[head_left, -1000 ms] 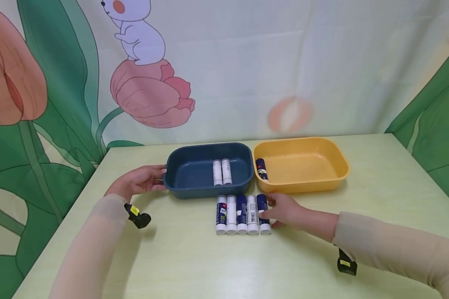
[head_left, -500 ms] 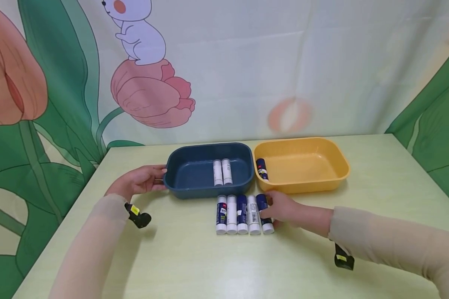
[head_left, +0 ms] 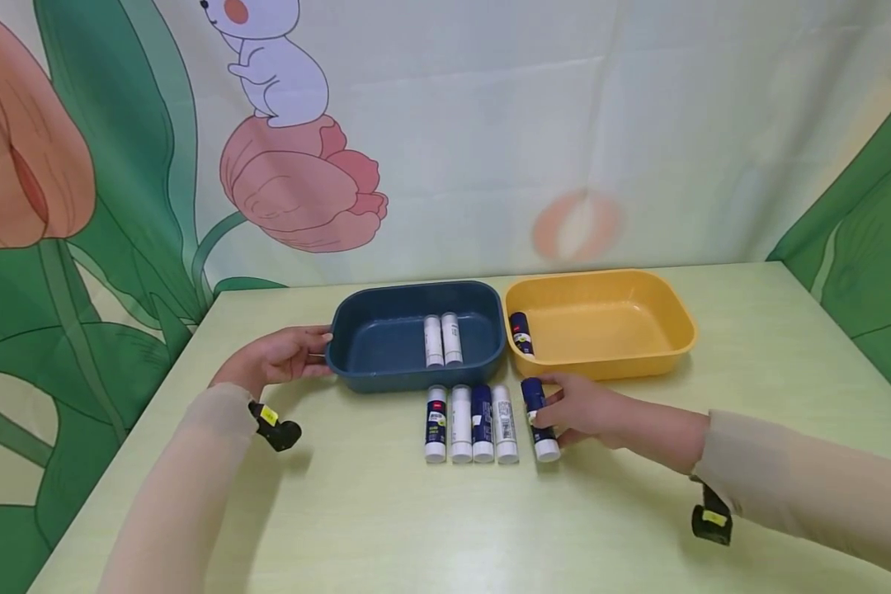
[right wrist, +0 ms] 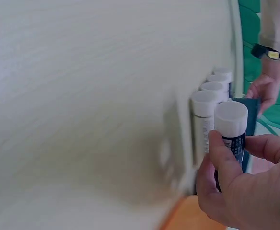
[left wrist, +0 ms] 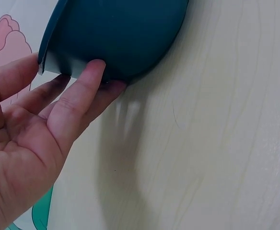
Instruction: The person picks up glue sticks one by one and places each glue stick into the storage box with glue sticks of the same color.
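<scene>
My right hand [head_left: 586,410] pinches a dark blue glue stick [head_left: 538,417] with a white end, tilted and apart from the row. In the right wrist view that glue stick [right wrist: 231,120] shows its white end between thumb and fingers. To its left, several glue sticks lie side by side, among them a white one [head_left: 505,425] and a dark blue one [head_left: 482,425]. My left hand [head_left: 285,356] touches the left end of the blue tray [head_left: 408,381]; in the left wrist view its fairly straight fingers rest against the tray's wall [left wrist: 116,38].
Two white glue sticks [head_left: 443,340] lie in the blue tray. Right of it stands a yellow tray [head_left: 601,369] holding one dark blue glue stick [head_left: 521,334]. A printed curtain [head_left: 475,165] hangs behind the pale table [head_left: 416,528].
My right hand has drawn the dark blue glue stick rightward, away from the row, and it now tilts. The leftmost glue stick has shifted slightly left. My left hand stays put.
</scene>
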Action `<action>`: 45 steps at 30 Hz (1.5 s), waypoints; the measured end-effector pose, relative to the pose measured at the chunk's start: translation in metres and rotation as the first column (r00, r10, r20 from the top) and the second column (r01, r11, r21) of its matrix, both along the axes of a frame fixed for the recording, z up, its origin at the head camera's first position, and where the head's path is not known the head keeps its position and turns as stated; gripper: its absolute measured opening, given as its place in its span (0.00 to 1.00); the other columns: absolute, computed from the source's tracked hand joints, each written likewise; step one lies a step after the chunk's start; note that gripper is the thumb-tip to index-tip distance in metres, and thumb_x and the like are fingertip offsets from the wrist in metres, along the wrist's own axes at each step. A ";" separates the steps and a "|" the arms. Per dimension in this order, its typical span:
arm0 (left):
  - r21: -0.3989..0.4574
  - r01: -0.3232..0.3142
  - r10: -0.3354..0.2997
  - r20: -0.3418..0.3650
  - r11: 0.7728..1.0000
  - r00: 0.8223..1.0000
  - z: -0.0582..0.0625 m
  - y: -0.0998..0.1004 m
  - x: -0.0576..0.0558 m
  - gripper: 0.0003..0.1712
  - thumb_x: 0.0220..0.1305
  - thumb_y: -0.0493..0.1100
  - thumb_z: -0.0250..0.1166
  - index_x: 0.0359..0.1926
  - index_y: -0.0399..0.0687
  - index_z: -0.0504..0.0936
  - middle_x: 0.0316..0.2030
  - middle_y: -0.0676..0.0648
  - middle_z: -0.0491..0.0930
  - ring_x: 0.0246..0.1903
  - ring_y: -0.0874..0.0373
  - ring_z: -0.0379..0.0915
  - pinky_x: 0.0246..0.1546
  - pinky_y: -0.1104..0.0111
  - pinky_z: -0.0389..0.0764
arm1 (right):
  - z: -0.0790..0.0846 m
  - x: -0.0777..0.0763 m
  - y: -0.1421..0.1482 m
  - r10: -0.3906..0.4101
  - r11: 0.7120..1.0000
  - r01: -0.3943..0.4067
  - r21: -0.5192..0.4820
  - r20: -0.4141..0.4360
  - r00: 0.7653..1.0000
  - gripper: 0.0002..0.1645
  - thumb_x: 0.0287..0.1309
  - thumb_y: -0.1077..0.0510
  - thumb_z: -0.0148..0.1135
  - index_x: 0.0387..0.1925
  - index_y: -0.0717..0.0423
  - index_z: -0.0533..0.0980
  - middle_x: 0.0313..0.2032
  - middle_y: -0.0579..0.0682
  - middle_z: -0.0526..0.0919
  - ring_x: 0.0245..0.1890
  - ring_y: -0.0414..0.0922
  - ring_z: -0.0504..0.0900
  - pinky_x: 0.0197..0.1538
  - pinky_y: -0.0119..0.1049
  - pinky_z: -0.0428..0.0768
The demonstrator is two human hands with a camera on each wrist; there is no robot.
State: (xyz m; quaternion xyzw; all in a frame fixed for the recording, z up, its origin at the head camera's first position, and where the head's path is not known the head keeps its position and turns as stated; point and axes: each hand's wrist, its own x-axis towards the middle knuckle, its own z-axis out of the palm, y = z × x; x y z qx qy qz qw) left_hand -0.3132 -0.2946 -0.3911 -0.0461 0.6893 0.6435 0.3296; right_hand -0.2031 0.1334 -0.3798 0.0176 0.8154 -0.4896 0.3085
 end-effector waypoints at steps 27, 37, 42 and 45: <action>-0.005 -0.007 0.007 -0.003 1.000 1.000 0.000 0.000 0.001 0.36 0.82 0.41 0.46 0.82 0.44 0.42 0.41 0.54 0.87 0.41 0.62 0.86 0.52 0.69 0.87 | 0.150 -0.065 0.042 0.113 0.994 -0.112 0.020 -0.100 0.989 0.46 0.74 0.61 0.53 0.82 0.54 0.41 0.72 0.66 0.62 0.61 0.56 0.75 0.56 0.38 0.88; -0.014 -0.019 0.018 -0.009 1.000 1.000 0.000 0.000 0.000 0.36 0.82 0.41 0.46 0.82 0.43 0.44 0.40 0.55 0.87 0.41 0.62 0.86 0.50 0.70 0.88 | 0.170 -0.097 0.039 0.108 0.993 -0.102 0.054 -0.117 0.987 0.47 0.76 0.58 0.53 0.83 0.51 0.39 0.74 0.65 0.60 0.61 0.54 0.75 0.58 0.38 0.87; -0.004 -0.025 0.025 -0.006 1.000 1.000 -0.001 -0.001 0.000 0.35 0.82 0.40 0.46 0.82 0.43 0.44 0.39 0.55 0.87 0.40 0.62 0.86 0.48 0.71 0.88 | 0.167 -0.114 0.037 0.092 0.995 -0.088 0.037 -0.113 0.989 0.48 0.75 0.58 0.54 0.83 0.50 0.38 0.74 0.64 0.61 0.57 0.51 0.76 0.53 0.34 0.88; -0.003 -0.031 0.031 -0.003 1.000 1.000 -0.002 -0.001 0.000 0.35 0.82 0.40 0.46 0.82 0.43 0.44 0.39 0.55 0.87 0.40 0.62 0.86 0.48 0.71 0.88 | 0.158 -0.124 0.035 0.095 0.995 -0.094 0.011 -0.101 0.990 0.48 0.75 0.59 0.54 0.82 0.51 0.38 0.73 0.64 0.60 0.57 0.51 0.76 0.52 0.33 0.88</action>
